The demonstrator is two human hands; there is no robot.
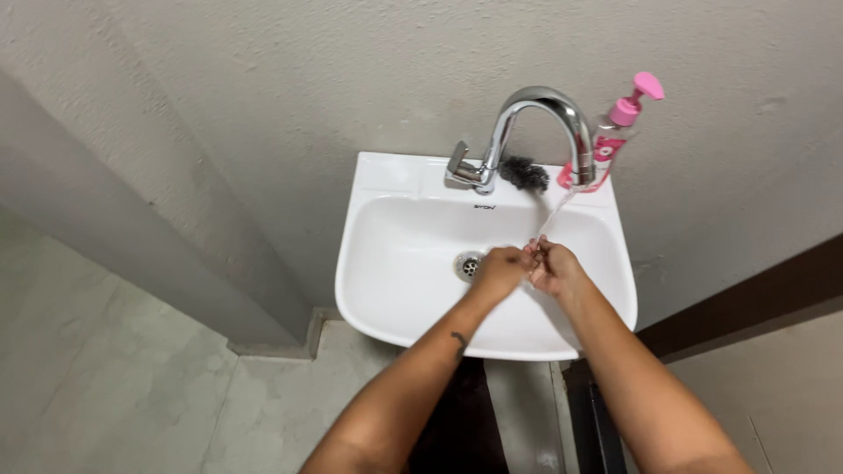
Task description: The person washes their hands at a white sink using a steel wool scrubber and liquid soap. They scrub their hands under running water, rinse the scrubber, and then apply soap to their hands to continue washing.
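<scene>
Over the white basin (391,263), the left hand (499,270) and right hand (555,269) meet fingertip to fingertip, loosely curled, apparently empty, in the water stream (555,211) below the chrome tap (536,132): rinsing seems underway, calling for continued rubbing.

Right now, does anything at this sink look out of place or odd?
Only one thing: a dark scrubber sits on the sink ledge behind the tap. Otherwise both hands meet under the water and the pink soap bottle stands upright.
</scene>
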